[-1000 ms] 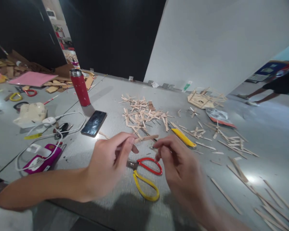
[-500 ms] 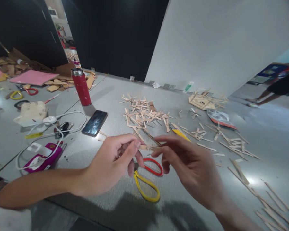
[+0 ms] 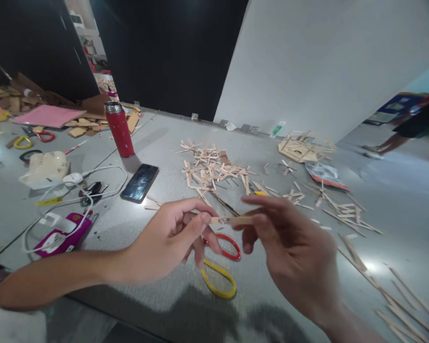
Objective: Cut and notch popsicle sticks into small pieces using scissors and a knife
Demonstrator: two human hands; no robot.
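My left hand [image 3: 175,233] pinches one end of a thin wooden stick [image 3: 241,220] between thumb and fingers. A small joint or mark shows near the middle of the stick, too fine to make out. At the other end, the thumb and curled fingers of my right hand [image 3: 293,252] close on the same stick, its index finger stretched out above. Below both hands lie scissors [image 3: 219,281] with one red and one yellow handle; my left fingers hide their blades. Just beyond is a heap of small wooden stick pieces [image 3: 214,166].
A phone [image 3: 140,183], a red bottle [image 3: 119,129] and white cables by a purple power strip [image 3: 62,233] are on the left. To the right lie more sticks [image 3: 346,212], a plastic packet [image 3: 327,176] and a wooden frame model [image 3: 303,146]. Another person's legs show at far right.
My right hand has slid outward to the right along the stick, showing more of it between the hands. My left fingers have loosened a little below it; the left hand stays in place.
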